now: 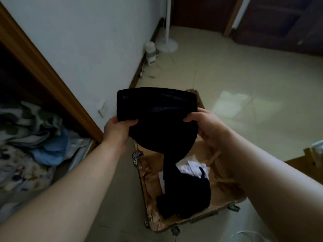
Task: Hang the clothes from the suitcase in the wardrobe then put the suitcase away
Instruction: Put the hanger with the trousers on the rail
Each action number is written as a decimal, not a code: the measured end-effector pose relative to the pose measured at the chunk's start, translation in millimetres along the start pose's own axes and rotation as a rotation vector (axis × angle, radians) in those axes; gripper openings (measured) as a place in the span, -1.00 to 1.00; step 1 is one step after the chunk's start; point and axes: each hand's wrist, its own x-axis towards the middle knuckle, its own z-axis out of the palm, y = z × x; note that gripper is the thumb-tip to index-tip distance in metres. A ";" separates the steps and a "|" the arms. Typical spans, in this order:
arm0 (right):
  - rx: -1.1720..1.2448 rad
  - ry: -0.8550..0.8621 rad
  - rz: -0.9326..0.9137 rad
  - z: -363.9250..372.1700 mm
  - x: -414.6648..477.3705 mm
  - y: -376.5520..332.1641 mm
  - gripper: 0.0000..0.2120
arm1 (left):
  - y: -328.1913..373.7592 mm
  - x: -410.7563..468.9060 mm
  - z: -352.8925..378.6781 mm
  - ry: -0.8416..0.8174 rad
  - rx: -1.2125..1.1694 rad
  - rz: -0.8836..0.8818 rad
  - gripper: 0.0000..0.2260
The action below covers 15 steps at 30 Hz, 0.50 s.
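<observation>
Obs.: both hands raised over the open suitcase (148, 182), which lies flat on the tiled floor (244, 88) just beside the wardrobe (43, 67).

Left hand (117, 127): fingers curled under, thumb on top, pinching the left edge of the black garment (157, 109). Right hand (204, 124): same pinch on the right edge. The hands are set apart, so the cloth is spread between them. Judged purpose: to find the garment's top edge and its shape before it goes on a hanger.

Black garment: soft, matte, limp. The upper part stands as a broad folded band; the lower part sags in a rounded belly and narrows to a tail reaching down into the case. Cannot tell whether that tail is joined to the dark clothes (187, 194) lying there or only overlaps them.

Suitcase: tan satin-like lining, heavily creased, with slight sheen; hard rim with small wheels at the near-left corner. Inside also a white garment (194, 167), crumpled, partly under the dark clothes.

Wardrobe: brown wooden frame, dark interior; a heap of patterned and blue fabric (35, 142) sits low inside.

Task status (judgement): early, with clothes left in the case.
</observation>
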 end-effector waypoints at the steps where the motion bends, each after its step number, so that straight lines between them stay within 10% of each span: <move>1: -0.010 -0.004 -0.024 1.8 -7.9 -20.0 -0.75 | 17.5 -6.9 0.0 -0.001 0.012 0.022 -0.62; 15: -0.108 -0.046 -0.344 35.7 -148.1 -302.3 -0.67 | 294.9 -134.1 4.4 -0.101 0.098 0.391 -0.56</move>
